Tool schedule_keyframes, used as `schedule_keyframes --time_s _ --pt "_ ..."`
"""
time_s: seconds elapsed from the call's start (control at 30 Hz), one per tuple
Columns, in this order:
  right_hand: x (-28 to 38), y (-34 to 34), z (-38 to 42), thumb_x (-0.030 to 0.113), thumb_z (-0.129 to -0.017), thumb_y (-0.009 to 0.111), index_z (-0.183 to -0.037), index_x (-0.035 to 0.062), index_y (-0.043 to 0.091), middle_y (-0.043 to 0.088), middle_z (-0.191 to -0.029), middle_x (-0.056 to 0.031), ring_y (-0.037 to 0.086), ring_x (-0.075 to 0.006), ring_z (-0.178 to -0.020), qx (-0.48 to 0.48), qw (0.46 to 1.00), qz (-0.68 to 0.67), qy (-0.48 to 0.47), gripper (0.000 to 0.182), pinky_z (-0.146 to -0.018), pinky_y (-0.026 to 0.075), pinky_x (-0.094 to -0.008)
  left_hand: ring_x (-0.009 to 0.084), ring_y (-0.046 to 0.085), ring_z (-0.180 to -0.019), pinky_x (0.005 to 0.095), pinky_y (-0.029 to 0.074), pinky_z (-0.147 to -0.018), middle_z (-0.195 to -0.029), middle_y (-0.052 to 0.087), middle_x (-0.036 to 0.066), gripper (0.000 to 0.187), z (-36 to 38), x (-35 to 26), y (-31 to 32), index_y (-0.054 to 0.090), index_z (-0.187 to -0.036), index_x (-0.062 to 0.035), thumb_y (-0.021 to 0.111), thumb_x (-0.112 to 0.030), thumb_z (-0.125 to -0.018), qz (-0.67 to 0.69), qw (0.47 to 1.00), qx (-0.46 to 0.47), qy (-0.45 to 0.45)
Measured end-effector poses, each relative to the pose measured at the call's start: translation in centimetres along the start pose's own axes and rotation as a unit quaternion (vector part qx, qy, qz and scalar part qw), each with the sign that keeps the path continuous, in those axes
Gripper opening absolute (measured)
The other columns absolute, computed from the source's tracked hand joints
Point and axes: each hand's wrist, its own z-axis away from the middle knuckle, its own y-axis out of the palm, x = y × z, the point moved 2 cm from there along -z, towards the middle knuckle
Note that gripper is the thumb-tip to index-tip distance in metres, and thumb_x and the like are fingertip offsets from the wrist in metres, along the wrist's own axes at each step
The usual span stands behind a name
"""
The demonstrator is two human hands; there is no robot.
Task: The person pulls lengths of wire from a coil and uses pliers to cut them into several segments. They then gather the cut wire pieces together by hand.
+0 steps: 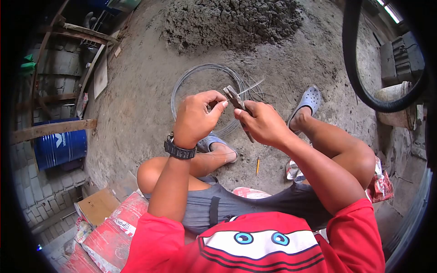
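Note:
My right hand is closed around the handles of a pair of pliers, with the jaws pointing up and to the left. Close to the jaws, my left hand pinches thumb against forefinger on a thin piece of wire; its end between the fingertips is mostly hidden. A light strand of wire sticks out to the upper right beyond the pliers. Beneath both hands, a coil of grey wire lies on the ground, with several loose ends spreading to its right.
A pencil lies between my feet. Ahead is a heap of wet mortar. A blue drum and wooden planks stand left, near red-and-white sacks. At right are a black hose, a bucket and hollow blocks.

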Motion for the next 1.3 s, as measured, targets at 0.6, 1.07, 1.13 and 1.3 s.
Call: schedule_keyframes --time_s 0.6,1.07,1.13,1.3 --pt "-0.7 2.1 -0.3 0.04 -0.104 0.067 -0.108 0.0038 0.072 0.07 -0.09 -0.0038 0.064 -0.0127 -0.081 0.091 0.961 -0.238 0.109 0.037 -0.071 0.053 -0.0321 0.004 0.06 -0.077 0.023 0.049 -0.069 -0.083 0.071 -0.002 0.013 0.2 1.6 -2.1 0.076 -0.099 0.0026 0.075 -0.01 -0.099 0.111 0.994 -0.006 -0.012" --pt "-1.8 1.3 -1.7 0.044 -0.1 0.069 -0.088 -0.0023 0.07 0.062 -0.066 -0.0128 0.058 -0.021 -0.064 0.016 0.991 -0.123 0.049 0.048 -0.067 0.049 -0.0438 0.0053 0.062 -0.076 0.0248 0.05 -0.069 -0.081 0.071 -0.001 0.013 -0.5 1.0 -2.2 0.072 -0.092 0.0005 0.078 -0.01 -0.096 0.062 0.998 -0.024 -0.013" --pt "-2.0 1.2 -1.7 0.045 -0.102 0.066 -0.089 -0.0015 0.071 0.066 -0.068 -0.0151 0.067 -0.0263 -0.067 0.015 0.99 -0.128 0.049 0.049 -0.071 0.052 -0.0461 0.0054 0.063 -0.076 0.0248 0.051 -0.07 -0.081 0.071 0.0 0.012 -0.6 1.3 -2.2 0.073 -0.092 0.0007 0.078 -0.01 -0.096 0.057 0.998 -0.024 -0.01" --pt "1.8 -0.8 -0.2 0.048 -0.105 0.059 -0.092 0.0009 0.073 0.076 -0.088 -0.022 0.074 -0.0426 -0.082 0.049 0.989 0.135 0.039 0.051 -0.081 0.055 -0.0528 0.0054 0.063 -0.076 0.0244 0.05 -0.07 -0.081 0.071 0.0 0.011 -0.8 2.2 -2.2 0.074 -0.095 0.0009 0.077 -0.01 -0.096 0.066 0.997 -0.025 -0.008"
